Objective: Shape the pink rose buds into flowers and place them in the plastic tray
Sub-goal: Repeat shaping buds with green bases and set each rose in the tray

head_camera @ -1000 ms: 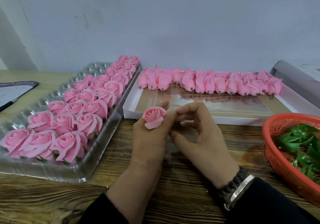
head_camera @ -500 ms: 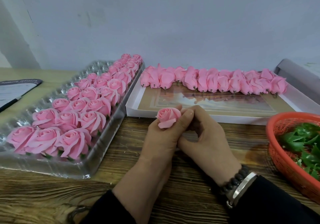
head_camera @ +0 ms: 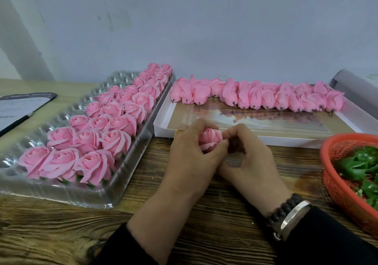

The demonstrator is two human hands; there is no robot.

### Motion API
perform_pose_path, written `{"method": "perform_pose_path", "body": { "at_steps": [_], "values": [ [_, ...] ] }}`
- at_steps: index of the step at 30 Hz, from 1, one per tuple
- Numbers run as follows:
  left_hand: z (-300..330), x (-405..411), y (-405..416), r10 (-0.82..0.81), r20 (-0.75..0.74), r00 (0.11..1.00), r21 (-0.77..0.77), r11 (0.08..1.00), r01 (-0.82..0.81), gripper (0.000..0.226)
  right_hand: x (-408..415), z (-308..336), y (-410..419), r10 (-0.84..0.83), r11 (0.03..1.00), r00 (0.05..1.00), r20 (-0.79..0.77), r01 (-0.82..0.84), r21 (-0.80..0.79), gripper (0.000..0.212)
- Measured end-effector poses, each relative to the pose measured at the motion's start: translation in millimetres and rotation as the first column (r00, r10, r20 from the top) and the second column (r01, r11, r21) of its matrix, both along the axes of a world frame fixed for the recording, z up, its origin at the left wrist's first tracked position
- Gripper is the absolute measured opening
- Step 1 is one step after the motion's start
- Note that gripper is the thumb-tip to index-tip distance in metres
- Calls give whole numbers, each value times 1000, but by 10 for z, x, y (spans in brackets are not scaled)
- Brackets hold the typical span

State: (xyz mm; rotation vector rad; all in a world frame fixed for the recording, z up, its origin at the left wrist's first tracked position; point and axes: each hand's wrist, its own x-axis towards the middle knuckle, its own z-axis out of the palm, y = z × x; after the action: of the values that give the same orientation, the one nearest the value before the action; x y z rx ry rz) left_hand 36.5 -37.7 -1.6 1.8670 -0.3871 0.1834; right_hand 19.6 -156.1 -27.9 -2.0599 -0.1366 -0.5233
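Observation:
One pink rose [head_camera: 209, 138] sits between both hands above the wooden table. My left hand [head_camera: 190, 158] grips it from the left, fingers curled round it. My right hand [head_camera: 248, 162] pinches its right side with thumb and fingertips. The clear plastic tray [head_camera: 67, 193] lies at the left, its right-hand rows filled with several shaped roses [head_camera: 96, 133]. A row of several closed pink buds [head_camera: 257, 95] lies along the far edge of a flat white box [head_camera: 163, 129] behind my hands.
A red mesh basket [head_camera: 335, 185] with green leaf pieces [head_camera: 360, 166] stands at the right edge. A dark clipboard with paper [head_camera: 18, 107] lies at the far left. The wall rises right behind the table. Bare wood [head_camera: 61, 234] stretches in front of the tray.
The rose has turned from facing up on my left hand to lying between both hands. My right hand closed in and now pinches it.

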Motion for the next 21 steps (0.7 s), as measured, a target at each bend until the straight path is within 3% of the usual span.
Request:
{"method": "perform_pose_path", "body": {
  "at_steps": [4,7,11,15,21],
  "values": [
    [45,2,71,-39,41,998,115,993,34,8,-21,0,3,15,999,1000,27,-14,-38,42],
    [189,-30,116,-48,92,995,153,988,33,7,-42,21,10,66,996,996,56,-69,56,31],
    [706,37,299,-65,219,974,183,983,24,7,-53,30,-6,100,991,994,51,-104,85,36],
    [1326,543,642,20,384,923,257,958,-127,11,-43,9,1,144,990,989,-15,-144,11,30],
    [1433,1653,1048,274,252,928,407,840,-358,19,3,-4,3,161,985,986,-46,-163,-51,33]
  ]
}}
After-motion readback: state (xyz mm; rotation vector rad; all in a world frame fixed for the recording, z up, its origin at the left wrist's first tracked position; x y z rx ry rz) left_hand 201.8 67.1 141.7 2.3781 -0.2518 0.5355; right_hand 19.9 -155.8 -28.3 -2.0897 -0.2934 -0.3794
